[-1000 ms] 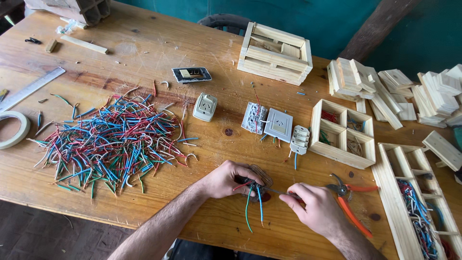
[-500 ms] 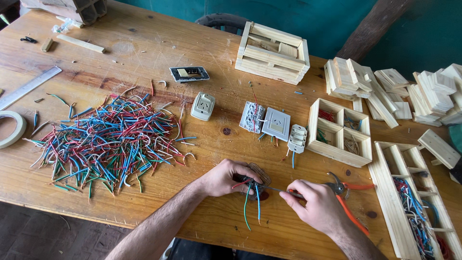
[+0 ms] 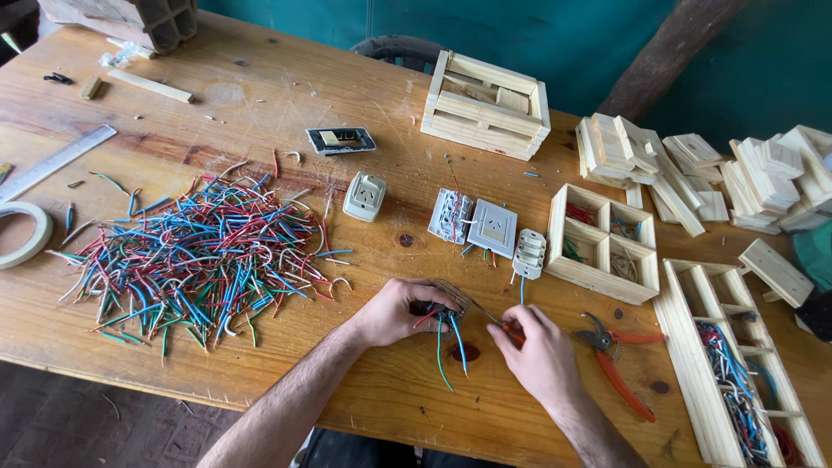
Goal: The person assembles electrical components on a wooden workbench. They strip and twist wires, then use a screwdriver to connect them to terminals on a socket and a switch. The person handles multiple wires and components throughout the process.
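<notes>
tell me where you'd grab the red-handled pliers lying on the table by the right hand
Take the pliers by the two red handles, not the dark jaws. They lie flat, jaws toward the right hand, handles splayed apart: one runs toward the long wooden tray, the other toward the table's near edge. Probably come from above on the near side and close both handles together.

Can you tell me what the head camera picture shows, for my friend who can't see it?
A person's left hand holds a small electrical part with blue, green and red wires hanging from it, while the right hand works a thin tool against it. They sit at a wooden table with a big pile of colourful wires and red-handled pliers.
</notes>
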